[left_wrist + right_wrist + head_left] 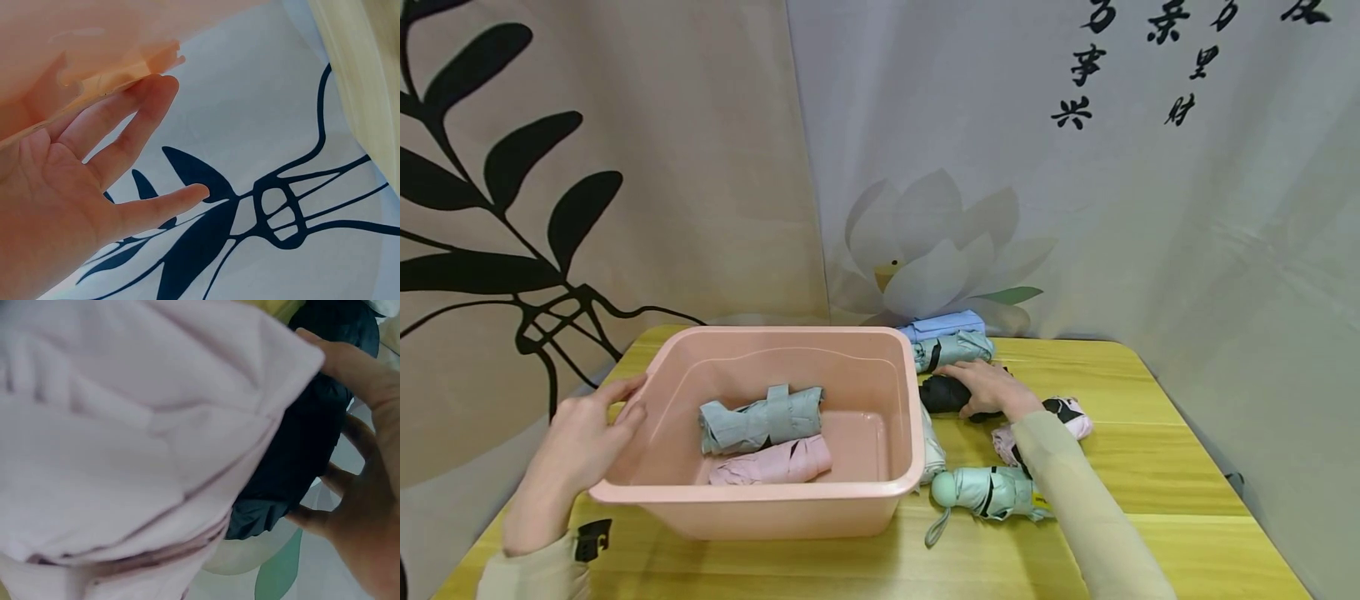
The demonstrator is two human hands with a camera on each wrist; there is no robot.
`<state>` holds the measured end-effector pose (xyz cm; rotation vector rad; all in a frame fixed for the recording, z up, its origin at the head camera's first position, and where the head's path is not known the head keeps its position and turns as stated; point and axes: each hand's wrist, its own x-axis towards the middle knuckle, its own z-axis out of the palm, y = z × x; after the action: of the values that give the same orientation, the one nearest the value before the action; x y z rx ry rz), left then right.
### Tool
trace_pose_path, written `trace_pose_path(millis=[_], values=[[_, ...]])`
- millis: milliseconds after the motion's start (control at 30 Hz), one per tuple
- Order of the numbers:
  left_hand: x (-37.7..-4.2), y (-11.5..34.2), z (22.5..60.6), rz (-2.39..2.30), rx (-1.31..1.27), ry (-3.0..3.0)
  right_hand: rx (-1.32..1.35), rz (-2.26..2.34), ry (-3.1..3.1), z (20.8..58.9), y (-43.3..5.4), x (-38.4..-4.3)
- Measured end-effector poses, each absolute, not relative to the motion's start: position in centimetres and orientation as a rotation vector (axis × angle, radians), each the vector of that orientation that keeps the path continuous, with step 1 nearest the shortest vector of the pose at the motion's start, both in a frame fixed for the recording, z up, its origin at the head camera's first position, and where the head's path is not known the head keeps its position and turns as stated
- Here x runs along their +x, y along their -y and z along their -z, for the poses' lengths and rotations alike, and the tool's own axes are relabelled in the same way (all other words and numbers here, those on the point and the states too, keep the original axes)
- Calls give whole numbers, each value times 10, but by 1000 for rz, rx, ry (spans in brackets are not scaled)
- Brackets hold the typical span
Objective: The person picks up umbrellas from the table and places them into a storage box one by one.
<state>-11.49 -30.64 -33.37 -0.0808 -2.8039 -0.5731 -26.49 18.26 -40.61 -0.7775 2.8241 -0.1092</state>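
My left hand [583,437] holds the left rim of a pink plastic bin [767,493]. In the left wrist view, several fingers [128,147] stretch along the outside beneath the rim. A grey-blue folded umbrella [763,421] and a pink folded umbrella [775,462] lie inside the bin. To the right of it, my right hand [988,387] grips a black folded umbrella [942,394] on the table. The right wrist view shows thumb and fingers on opposite sides of the black umbrella [287,450], with a pale pink umbrella [125,437] large in front.
Blue [943,325] and teal [955,350] folded umbrellas lie behind the black one. Nearer are a pink-and-black umbrella [1075,417], a mint one [992,490] with a round handle, and a whitish one [932,450] beside the bin. A printed curtain [1150,233] hangs behind the wooden table [1150,492].
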Motion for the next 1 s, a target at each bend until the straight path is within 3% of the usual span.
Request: trace_pose_path(millis=[1000], values=[[-115, 307, 336, 566, -89, 2802, -918, 229, -2939, 405, -195, -265]])
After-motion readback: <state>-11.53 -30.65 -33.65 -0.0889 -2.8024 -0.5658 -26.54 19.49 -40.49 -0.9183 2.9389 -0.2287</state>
